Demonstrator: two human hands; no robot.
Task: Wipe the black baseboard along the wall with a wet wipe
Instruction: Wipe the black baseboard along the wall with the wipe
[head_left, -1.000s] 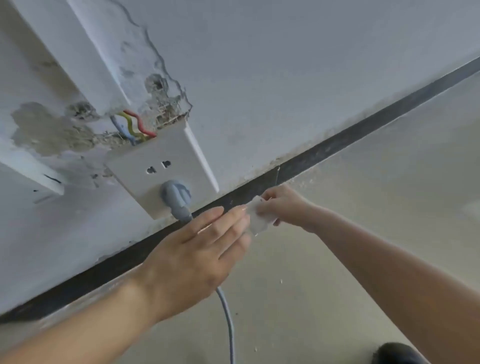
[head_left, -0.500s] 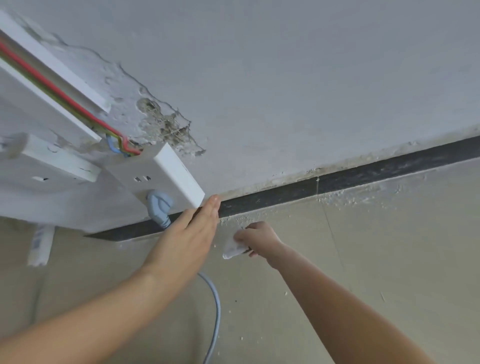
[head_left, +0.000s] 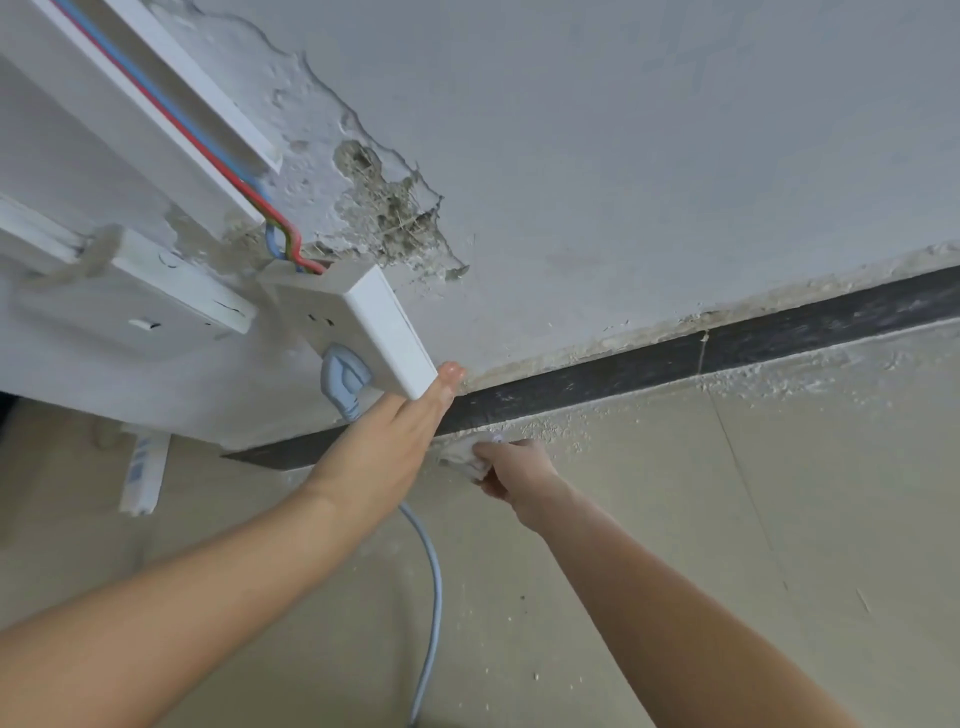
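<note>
The black baseboard runs along the foot of the pale grey wall, from centre left up to the right edge, dusty and streaked. My right hand is closed on a crumpled white wet wipe and holds it at the floor edge just below the baseboard. My left hand is flat, fingers together, its fingertips resting against the wall beside the lower corner of a white socket box. It holds nothing and covers part of the baseboard.
A grey plug sits in the socket box, its cable trailing down over the beige floor between my arms. Red, blue and yellow-green wires enter the box from white trunking. Crumbled plaster scars the wall; white debris litters the floor.
My right hand has gone down from the baseboard to the floor edge with the wipe. My left hand has moved from beside the wipe up to the wall by the socket box. The view has shifted.
</note>
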